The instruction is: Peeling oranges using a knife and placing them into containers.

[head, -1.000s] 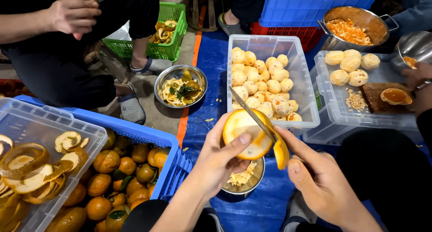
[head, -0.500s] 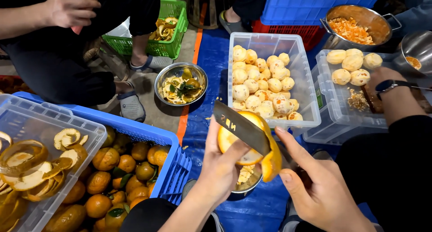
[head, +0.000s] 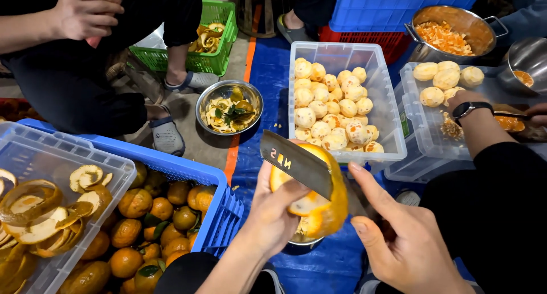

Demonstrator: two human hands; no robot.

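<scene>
Orange fruit (head: 310, 205), steel knife (head: 296, 164), clear tub (head: 342, 100)

Bare left hand (head: 273, 214), right hand (head: 413, 245); seemingly sleeveless forearms.

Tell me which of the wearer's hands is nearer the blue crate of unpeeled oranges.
Left. The left hand holds the orange just right of the blue crate; the right hand is farther right.

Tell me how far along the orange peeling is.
Done: a clear bin holds many peeled oranges, and peels fill the clear tub at left. In hand: the left hand grips a half-peeled orange while the right hand works a knife across it. Left: the blue crate holds plenty of unpeeled oranges.
</scene>
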